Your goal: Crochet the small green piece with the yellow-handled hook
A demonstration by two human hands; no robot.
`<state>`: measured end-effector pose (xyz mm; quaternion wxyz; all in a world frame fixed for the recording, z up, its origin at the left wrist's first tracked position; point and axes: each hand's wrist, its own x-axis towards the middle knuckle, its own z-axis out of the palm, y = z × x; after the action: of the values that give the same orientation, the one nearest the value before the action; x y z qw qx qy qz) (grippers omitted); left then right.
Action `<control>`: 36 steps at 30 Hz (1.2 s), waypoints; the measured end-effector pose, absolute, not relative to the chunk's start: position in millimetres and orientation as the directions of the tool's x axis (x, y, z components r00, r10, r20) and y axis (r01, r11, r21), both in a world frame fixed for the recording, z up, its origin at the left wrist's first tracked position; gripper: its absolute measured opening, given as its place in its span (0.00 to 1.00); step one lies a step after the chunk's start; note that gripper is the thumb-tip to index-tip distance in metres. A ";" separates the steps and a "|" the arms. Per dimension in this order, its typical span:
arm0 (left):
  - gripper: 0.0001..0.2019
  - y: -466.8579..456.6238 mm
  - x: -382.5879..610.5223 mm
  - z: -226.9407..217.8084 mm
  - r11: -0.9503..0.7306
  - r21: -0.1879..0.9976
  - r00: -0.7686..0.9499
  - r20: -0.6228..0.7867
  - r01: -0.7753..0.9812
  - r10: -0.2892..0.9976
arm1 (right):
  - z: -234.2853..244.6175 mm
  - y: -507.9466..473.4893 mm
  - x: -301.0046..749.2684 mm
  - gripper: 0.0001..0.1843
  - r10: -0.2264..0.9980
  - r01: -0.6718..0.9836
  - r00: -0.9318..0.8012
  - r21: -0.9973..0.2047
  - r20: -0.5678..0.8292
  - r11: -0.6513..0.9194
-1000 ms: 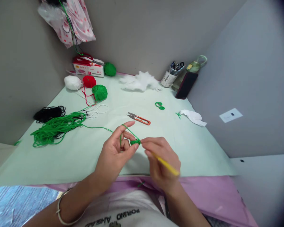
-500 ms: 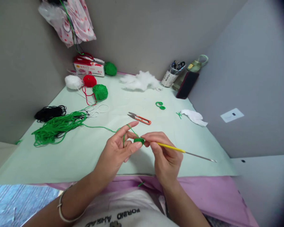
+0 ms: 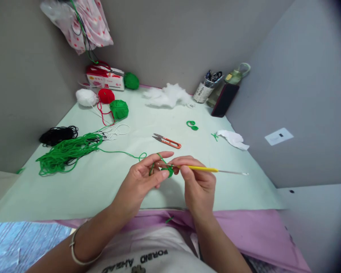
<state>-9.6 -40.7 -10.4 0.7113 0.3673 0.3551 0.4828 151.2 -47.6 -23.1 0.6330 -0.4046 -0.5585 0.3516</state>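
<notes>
Item: small green crochet piece (image 3: 168,173), held in the air above the near part of the table (image 3: 108,189). It sits at the meeting point of both hands. The left hand (image 3: 140,181) is closed on it, thumb below and fingertips behind, and the right hand (image 3: 198,184) touches it from just to the right. Attached: green strand (image 3: 122,153), looped over the raised left forefinger and running away left of the grip to a loose green yarn heap (image 3: 65,152), well apart. Tool: crochet hook (image 3: 200,168) with a yellow handle, pinched in the closed right thumb and forefinger. Its long axis is near level, running from the piece straight out to the right, with the bare metal end pointing away from the work; the end at the piece is hidden by fingers. Both hands are equally near the piece, the left carrying it. Beyond the grip, lying apart on the table: orange thread snips (image 3: 167,141).
</notes>
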 end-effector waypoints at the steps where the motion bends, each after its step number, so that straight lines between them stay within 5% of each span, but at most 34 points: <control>1: 0.15 -41.7 -10.2 -11.1 0.250 0.880 0.268 -0.148 -0.403 0.952 | -23.9 -47.4 151.3 0.09 0.909 -0.014 0.139 -0.917 0.393 0.398; 8: 0.14 -41.4 -15.5 -11.8 0.225 0.903 0.226 -0.149 -0.365 0.963 | -18.8 -47.0 156.0 0.13 0.937 -0.153 0.127 -0.927 0.326 0.343; 12: 0.14 -44.2 -13.4 -11.4 0.131 0.954 0.142 -0.095 -0.270 0.985 | -17.6 -56.2 155.9 0.12 0.875 0.119 0.103 -0.879 0.473 0.462; 15: 0.17 -47.2 -9.9 -12.5 0.064 0.975 0.049 -0.054 -0.211 0.997 | -24.3 -62.7 153.9 0.15 0.738 0.405 -0.052 -0.661 0.673 0.632; 18: 0.25 -46.5 -8.3 -12.7 0.195 0.908 0.150 -0.148 -0.371 0.977 | -32.9 -64.6 152.2 0.22 0.611 0.585 -0.135 -0.435 0.780 0.684; 20: 0.27 -43.6 -9.4 -11.1 0.353 0.798 0.295 -0.229 -0.489 0.928 | -34.2 -63.1 152.6 0.20 0.610 0.557 -0.077 -0.474 0.789 0.682; 22: 0.25 -40.2 -11.4 -8.5 0.424 0.717 0.357 -0.255 -0.553 0.899 | -30.6 -60.1 153.6 0.15 0.685 0.390 0.049 -0.645 0.727 0.657; 25: 0.23 -38.2 -13.5 -5.1 0.387 0.729 0.329 -0.231 -0.565 0.916 | -22.1 -54.4 153.4 0.12 0.808 0.094 0.158 -0.823 0.567 0.560; 27: 0.24 -39.7 -13.0 -4.9 0.349 0.779 0.312 -0.206 -0.522 0.927 | -19.4 -52.1 151.4 0.11 0.842 0.045 0.115 -0.850 0.527 0.525; 32: 0.26 -44.3 -7.4 -8.5 0.264 0.845 0.213 -0.182 -0.465 0.960 | -28.1 -56.7 147.7 0.14 0.752 0.334 0.022 -0.714 0.659 0.615; 36: 0.20 -39.5 -7.9 -10.0 0.416 0.727 0.350 -0.253 -0.546 0.902 | -31.5 -58.6 151.5 0.21 0.659 0.484 -0.038 -0.563 0.751 0.670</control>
<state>-7.9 -39.5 -10.0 0.7752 0.2719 0.3270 0.4671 151.5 -58.6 -31.5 0.5672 -0.3990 -0.7164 0.0769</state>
